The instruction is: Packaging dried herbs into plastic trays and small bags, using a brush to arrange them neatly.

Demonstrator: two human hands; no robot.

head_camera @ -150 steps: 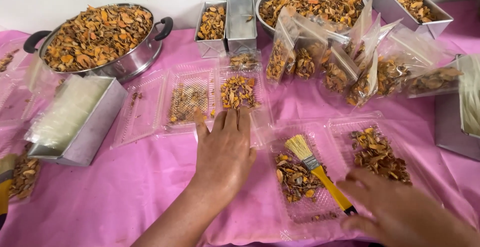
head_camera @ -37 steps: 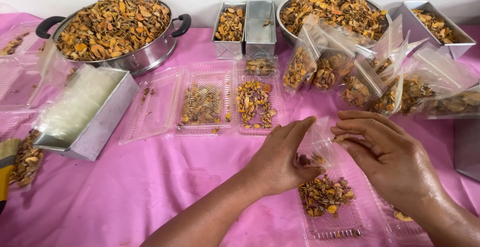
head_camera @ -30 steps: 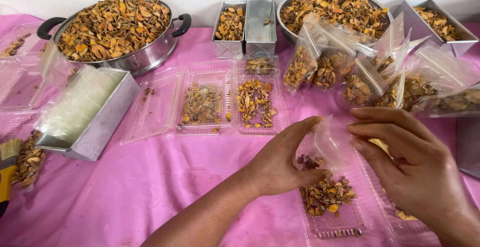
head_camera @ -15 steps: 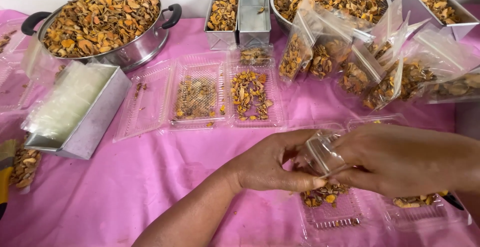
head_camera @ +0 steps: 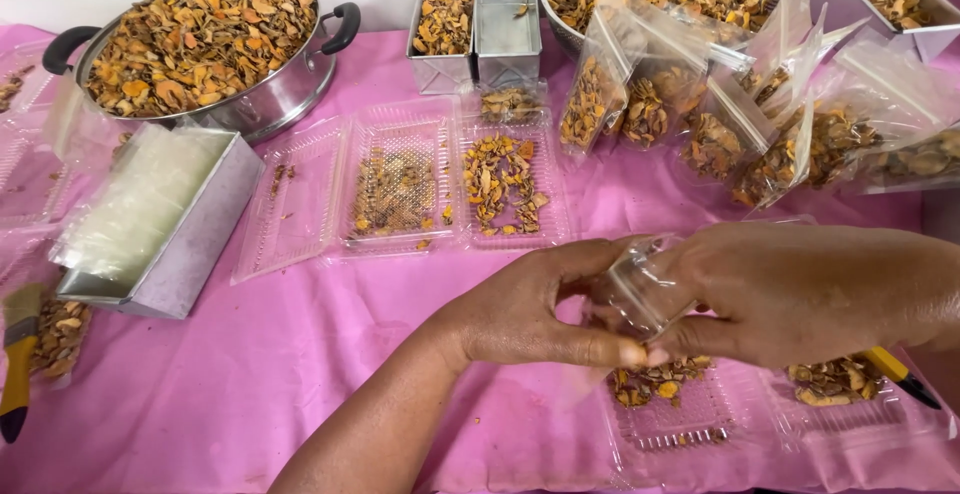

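- Small clear bag (head_camera: 640, 289) held between both hands, just above the clear tray (head_camera: 670, 419) with the little heap of dried slices (head_camera: 655, 382), near edge of the desk (head_camera: 250, 384)
- Left hand (head_camera: 530, 304): fingers curled narrow round the bag's left side, thumb tip pressed along its lower edge
- Right hand (head_camera: 800, 294): fingers closed over the bag's right side, thumb under it; both hands pinch the same bag, touching each other at the thumb tips
- Handling, as judged: thin plastic film, very light, limp, no stiffness of its own; likely slick and prone to cling shut, so the mouth wants rubbing apart between thumb and finger
- Best hold looks to be the two lips of the opening, one per hand; a grip on the middle would only crumple it
- Not fragile, though the film could tear at a seam if pulled hard
- Look: colourless, glossy, creased, with bright glare streaks; cannot tell whether anything is inside yet
- Behind the tray, further up the desk: filled bags (head_camera: 720, 114) of the same kind standing in a loose row, mouths up
- Left of that tray, well apart: metal box (head_camera: 190, 244) holding a stack of flat empty bags
- Big steel pot (head_camera: 200, 44) of orange-brown dried slices at the far left
- Pink cloth covers the desk
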